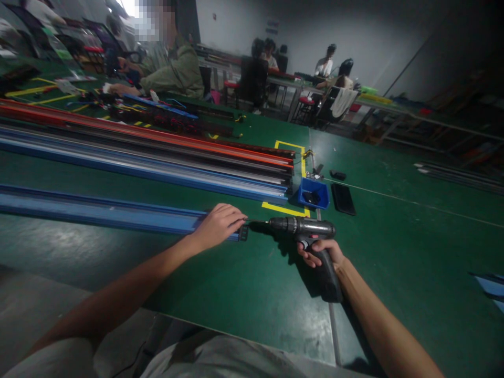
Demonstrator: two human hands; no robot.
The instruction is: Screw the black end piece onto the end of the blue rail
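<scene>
My right hand (318, 253) is wrapped round the handle of a black cordless drill (311, 227), its fingers at the trigger. The drill lies level, its thin bit pointing left towards my left hand. A long blue rail (157, 216) runs in from the left, with a black end cap (243, 233) at its near right end. My left hand (220, 224) lies over that end, fingers closed together, the fingertips just above the cap. Whatever is pinched there is too small to make out. A gap shows between the drill bit and the end cap.
Behind lie several long blue, black and orange rails (189, 140). A blue bin (321, 195) with small black parts and a black phone (343, 199) are on the green table (394, 252). A co-worker in a green sleeve (177, 73) sits across the table, others farther back.
</scene>
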